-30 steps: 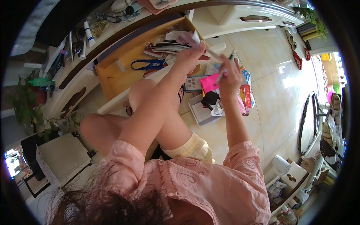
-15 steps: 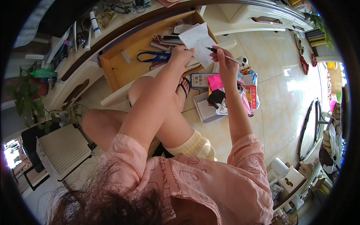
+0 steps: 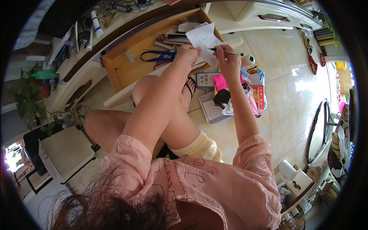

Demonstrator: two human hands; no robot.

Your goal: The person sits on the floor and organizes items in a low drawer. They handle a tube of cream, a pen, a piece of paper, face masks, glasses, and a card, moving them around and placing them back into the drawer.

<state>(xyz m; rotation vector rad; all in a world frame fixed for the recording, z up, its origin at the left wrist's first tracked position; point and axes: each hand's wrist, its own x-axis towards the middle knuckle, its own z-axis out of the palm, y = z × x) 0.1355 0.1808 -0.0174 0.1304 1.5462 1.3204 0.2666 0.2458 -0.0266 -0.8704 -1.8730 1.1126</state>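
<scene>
1. Two bare hands meet above an open wooden drawer [image 3: 126, 71], seen from over the head of a person sitting low on a pale tiled floor [image 3: 283, 99].
2. The left hand [image 3: 186, 53] has its fingers closed on the lower edge of a white sheet of paper [image 3: 203, 36], holding it tilted over the drawer's front right corner.
3. The right hand [image 3: 229, 61] has its fingers gripping a slim pen [image 3: 228, 51], which lies nearly level with its dark tip touching the paper just beside the left hand.
4. The drawer's front edge runs diagonally from lower left to upper right, close against the person's bent knees, which leaves little open room there.
5. Inside the drawer, a blue lanyard [image 3: 157, 56] lies on bare wood on the left, and stacked papers and booklets crowd the right end under the sheet.
6. Open floor stretches to the right of the arms, up to a white cabinet [image 3: 268, 15] with dark handles.
7. On the floor under the right forearm lies a cluster: an open white box [image 3: 212, 111], a bright pink packet [image 3: 220, 82], a red rectangular package [image 3: 258, 96] and a blue-framed flat card [image 3: 205, 79].
8. A white tube [image 3: 96, 19] lies on the worktop above the drawer.
</scene>
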